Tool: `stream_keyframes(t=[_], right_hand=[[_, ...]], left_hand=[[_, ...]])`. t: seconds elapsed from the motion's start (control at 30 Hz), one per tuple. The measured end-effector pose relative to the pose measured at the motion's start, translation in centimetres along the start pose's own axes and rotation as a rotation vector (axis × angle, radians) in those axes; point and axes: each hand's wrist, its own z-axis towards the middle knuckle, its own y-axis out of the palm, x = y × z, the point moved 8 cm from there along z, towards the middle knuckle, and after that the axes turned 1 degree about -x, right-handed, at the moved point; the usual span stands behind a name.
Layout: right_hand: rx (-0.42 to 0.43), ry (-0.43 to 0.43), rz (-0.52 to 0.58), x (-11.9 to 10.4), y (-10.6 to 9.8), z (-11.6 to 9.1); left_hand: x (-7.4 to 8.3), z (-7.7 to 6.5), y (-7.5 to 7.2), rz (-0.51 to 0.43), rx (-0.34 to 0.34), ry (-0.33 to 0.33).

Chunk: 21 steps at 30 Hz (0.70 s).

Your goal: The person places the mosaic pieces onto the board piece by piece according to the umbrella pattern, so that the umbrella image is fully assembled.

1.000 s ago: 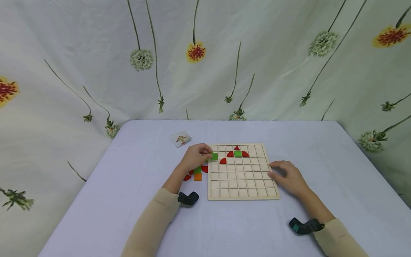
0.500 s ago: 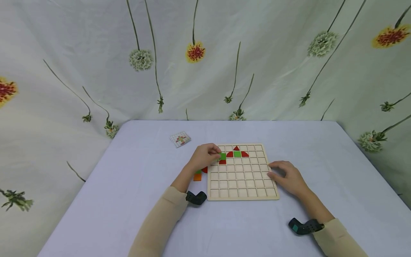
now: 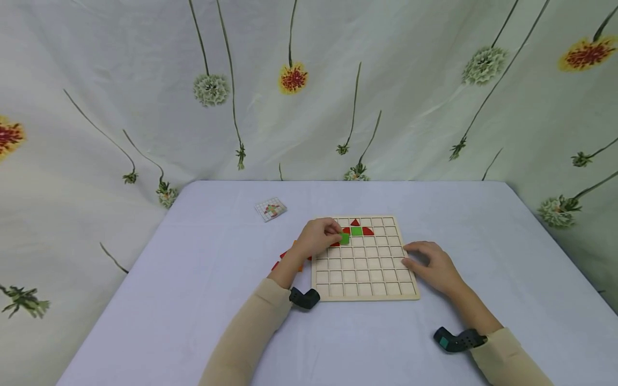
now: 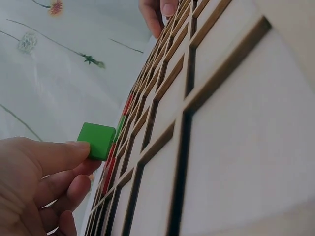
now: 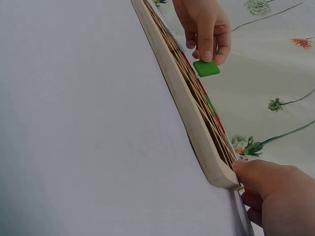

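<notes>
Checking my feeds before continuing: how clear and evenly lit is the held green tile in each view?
Head: soft light, tile small; left wrist: tile edges crisp, board steeply foreshortened; right wrist: tile clear, table bluish at left.

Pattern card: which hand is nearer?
Left. The left hand is over the board, right of the card; the right hand is farther, touching the board's right edge.

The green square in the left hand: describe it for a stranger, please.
On the white table, find the wooden grid board, then the left hand above it. The green square pinched there is above the board, while its green twin lies in it.
</notes>
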Motion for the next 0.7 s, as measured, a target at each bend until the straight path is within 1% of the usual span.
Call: stream_keyframes(t=[0.2,0.33,0.6,0.7], right_hand=[[0.013,0.000,-0.019,-0.11,-0.08,-0.02],[0.004,0.000,-0.020,-0.05,-0.08,-0.02],[0.005,0.003,-0.019,-0.09,-0.09,-0.04],[0.010,0.000,-0.021,-0.17,-0.12,-0.03]], left_hand=[[0.44,0.06,0.46,0.024,-0.006,0.011],[0.74,0.02,0.65,0.021,-0.007,0.015],[0.48,-0.09,0.78,0.009,0.002,0.011],[0.40,-0.15,0.77,0.035,0.012,0.010]])
